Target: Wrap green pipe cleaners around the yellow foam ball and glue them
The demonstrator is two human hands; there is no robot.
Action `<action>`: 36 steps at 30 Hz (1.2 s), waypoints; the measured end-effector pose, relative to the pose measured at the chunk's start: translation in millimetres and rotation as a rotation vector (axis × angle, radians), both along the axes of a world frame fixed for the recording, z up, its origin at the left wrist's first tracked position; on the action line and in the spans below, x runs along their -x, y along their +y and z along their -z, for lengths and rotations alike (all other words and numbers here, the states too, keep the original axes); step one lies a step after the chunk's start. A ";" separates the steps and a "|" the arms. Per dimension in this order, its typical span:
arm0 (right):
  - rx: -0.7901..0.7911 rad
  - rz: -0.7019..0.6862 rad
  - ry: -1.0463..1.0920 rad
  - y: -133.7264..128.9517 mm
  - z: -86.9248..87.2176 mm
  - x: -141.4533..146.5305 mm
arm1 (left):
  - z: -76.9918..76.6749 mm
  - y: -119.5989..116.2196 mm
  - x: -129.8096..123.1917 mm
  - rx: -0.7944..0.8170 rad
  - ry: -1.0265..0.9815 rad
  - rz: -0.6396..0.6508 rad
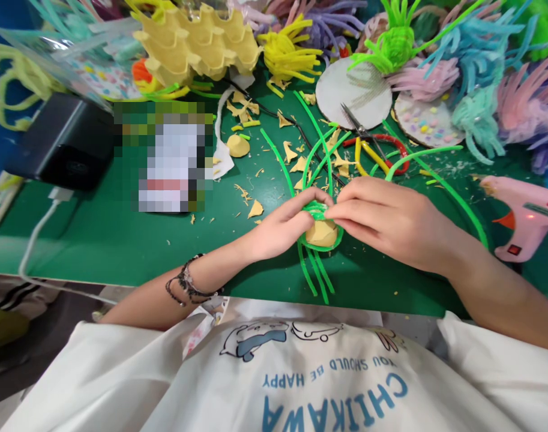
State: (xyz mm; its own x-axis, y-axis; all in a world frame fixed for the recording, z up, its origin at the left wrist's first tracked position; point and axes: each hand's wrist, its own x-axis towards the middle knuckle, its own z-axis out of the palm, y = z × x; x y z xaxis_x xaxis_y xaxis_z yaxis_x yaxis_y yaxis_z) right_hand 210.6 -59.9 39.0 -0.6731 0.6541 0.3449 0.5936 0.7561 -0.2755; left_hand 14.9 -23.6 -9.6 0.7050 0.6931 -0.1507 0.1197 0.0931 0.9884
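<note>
So the cup (321,234), a little tan cardboard one, sits just above the near part of the green table (143,246), with bright green stems (316,208) wrapped around it and loose ends sticking out on both the near and far sides. Left hand (286,227) has it gripped from the cup's left, thumb against the wrap. Right hand (386,213) comes in from the cup's right, fingertips pinched together on the wrap. Scraps (290,153) are all over beyond the cup, scissors (364,133) lie beyond it to the right, glue gun (526,210) well right, egg carton (197,48) far back left.
</note>
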 end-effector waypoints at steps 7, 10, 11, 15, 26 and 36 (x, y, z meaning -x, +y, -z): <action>-0.105 0.019 0.012 3.2 -1.2 -1.4 | 5.4 -2.2 -0.6 0.435 -0.178 0.014; -0.141 0.055 -0.002 2.8 -2.4 -1.0 | 7.2 -0.5 -1.8 0.584 -0.254 0.041; -0.147 0.068 -0.006 2.3 -2.8 -0.9 | 8.7 0.2 -2.3 0.607 -0.270 0.044; -0.166 0.088 -0.017 0.4 -3.8 -0.7 | 16.9 2.3 -2.9 0.609 -0.317 0.047; -0.178 0.090 -0.077 0.2 -1.1 -2.0 | 19.7 0.4 0.1 0.569 -0.326 0.052; -0.352 0.121 -0.155 -2.1 -2.1 2.3 | 6.8 -6.0 -1.9 0.624 -0.147 0.103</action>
State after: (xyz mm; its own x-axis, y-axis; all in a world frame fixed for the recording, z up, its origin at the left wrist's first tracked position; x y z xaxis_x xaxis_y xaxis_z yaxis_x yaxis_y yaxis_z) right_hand 208.3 -62.0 41.1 -0.6598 0.5923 0.4626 0.6986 0.7101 0.0873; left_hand 16.8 -29.6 -16.4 0.8070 0.4340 -0.4005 0.0266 0.6508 0.7588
